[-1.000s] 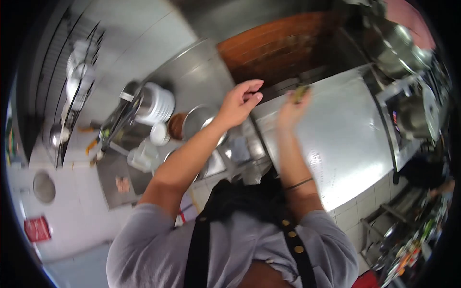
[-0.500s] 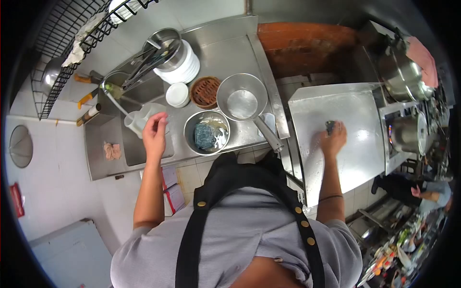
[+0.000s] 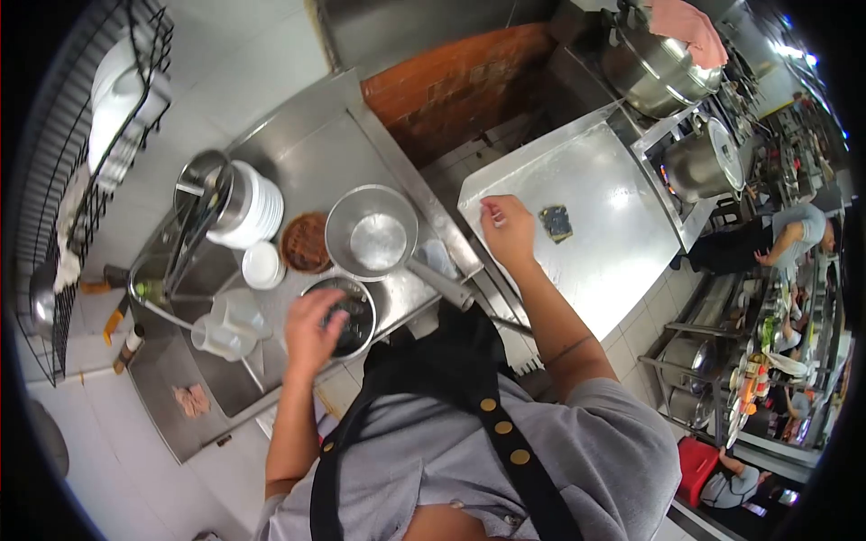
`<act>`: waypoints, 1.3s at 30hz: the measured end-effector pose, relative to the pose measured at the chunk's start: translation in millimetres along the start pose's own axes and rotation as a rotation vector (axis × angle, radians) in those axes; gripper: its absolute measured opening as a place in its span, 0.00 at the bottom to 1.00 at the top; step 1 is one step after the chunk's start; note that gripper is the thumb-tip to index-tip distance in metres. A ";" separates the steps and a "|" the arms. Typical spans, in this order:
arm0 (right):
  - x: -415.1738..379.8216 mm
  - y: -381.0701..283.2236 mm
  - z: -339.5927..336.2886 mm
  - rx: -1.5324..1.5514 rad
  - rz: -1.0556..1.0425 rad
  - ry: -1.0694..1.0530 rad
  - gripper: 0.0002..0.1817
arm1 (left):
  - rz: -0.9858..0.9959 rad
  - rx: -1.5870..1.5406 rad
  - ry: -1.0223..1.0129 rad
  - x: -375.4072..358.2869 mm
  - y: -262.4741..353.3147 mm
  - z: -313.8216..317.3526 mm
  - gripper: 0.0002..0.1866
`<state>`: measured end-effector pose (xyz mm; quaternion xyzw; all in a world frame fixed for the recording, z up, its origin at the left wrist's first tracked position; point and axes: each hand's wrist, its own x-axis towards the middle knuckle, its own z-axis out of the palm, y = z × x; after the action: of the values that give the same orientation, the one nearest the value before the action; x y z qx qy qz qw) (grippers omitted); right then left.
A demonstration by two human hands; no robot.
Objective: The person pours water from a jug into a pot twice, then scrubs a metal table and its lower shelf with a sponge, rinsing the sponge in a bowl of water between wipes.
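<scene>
My left hand (image 3: 314,332) is over the near rim of a steel pot (image 3: 368,338), fingers apart and slightly blurred. It covers part of the pot, and the dark contents are hard to make out. My right hand (image 3: 510,233) is above the left part of a steel worktop (image 3: 604,180), its fingers curled in with nothing visible in them. A dark scrubbing sponge (image 3: 556,224) with a yellowish edge lies on the worktop, just right of that hand and apart from it. Beyond the pot stands a steel saucepan (image 3: 372,233), its handle pointing toward my body.
Stacked white plates (image 3: 257,212), small white bowls (image 3: 262,265) and a brown woven basket (image 3: 305,242) stand beside the sink (image 3: 171,361). Clear plastic jugs (image 3: 225,325) are in it. A large pot (image 3: 704,162) sits by a flame at right. Co-workers stand farther right.
My right hand has let go of the sponge and moved left, leaving it on the worktop. My left hand has come over to the pot. The view has turned to the right.
</scene>
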<state>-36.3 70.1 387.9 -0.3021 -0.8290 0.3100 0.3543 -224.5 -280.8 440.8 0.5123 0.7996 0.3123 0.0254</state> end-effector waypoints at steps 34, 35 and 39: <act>410.1 231.1 319.8 0.389 0.761 0.560 0.25 | -0.334 0.178 -0.359 128.6 -9.9 86.6 0.19; 413.0 235.7 327.2 0.238 0.667 0.560 0.24 | -0.338 0.168 -0.364 128.6 -11.2 86.8 0.19; 410.7 240.2 312.6 0.235 0.560 0.639 0.24 | -0.355 0.174 -0.350 125.7 -10.9 89.3 0.19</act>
<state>-443.5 422.4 203.2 -0.5534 -0.5232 0.3773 0.5270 -260.6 -136.5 398.5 0.4106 0.8842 0.1396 0.1737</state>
